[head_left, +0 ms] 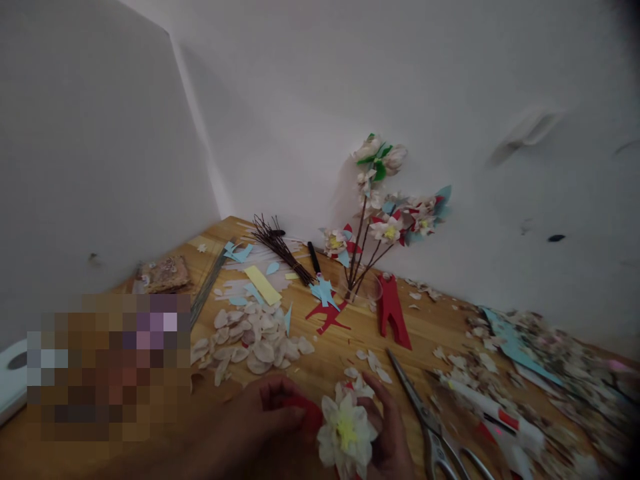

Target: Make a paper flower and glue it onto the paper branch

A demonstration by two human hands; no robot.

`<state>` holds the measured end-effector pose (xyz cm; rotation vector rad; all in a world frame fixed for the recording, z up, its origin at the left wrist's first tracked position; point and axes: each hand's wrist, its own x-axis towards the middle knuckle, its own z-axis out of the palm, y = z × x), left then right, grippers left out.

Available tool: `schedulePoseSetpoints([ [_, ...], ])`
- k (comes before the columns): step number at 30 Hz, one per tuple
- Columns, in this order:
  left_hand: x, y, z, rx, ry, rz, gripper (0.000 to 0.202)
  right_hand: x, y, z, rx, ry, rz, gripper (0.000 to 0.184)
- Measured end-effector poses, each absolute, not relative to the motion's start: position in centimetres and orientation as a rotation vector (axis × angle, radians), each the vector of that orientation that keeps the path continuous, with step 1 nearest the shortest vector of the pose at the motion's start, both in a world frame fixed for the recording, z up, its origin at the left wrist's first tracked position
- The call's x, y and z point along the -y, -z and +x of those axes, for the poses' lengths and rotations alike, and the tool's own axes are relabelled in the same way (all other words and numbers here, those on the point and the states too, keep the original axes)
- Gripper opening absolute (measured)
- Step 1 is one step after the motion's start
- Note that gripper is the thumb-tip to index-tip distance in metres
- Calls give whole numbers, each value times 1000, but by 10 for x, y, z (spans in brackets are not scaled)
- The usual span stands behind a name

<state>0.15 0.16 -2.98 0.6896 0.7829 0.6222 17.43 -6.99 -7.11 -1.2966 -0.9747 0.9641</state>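
Note:
At the bottom middle, my left hand [260, 420] is curled with its fingertips pinching a red paper piece [306, 412]. My right hand [387, 433] grips a white paper flower with a yellow centre [346, 433], its fingers wrapped round the flower's side. The red piece sits right against the flower's left side. Both hands hover just above the wooden table [345, 347], near its front edge.
A heap of white petals [253, 340] lies left of centre. Scissors [430, 427] and a glue tube [493, 417] lie to the right. A vase of paper flowers [380, 220] stands against the wall, with brown stems [280, 247], red cutouts [393, 310] and blue scraps around.

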Motion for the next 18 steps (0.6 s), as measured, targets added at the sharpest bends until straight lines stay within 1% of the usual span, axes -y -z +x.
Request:
schedulePoseSetpoints([
  [3, -2, 33, 0, -767, -618, 721, 23, 69, 69, 172, 857, -983, -1260, 81],
  [9, 0, 33, 0, -773, -635, 747, 21, 68, 62, 166, 845, -1016, -1280, 84],
  [12, 0, 35, -1, -792, -627, 777, 18, 69, 61, 166, 860, -1008, -1288, 78],
  [18, -1, 40, 1, -814, -660, 828, 27, 72, 59, 166, 932, -949, -1339, 70],
])
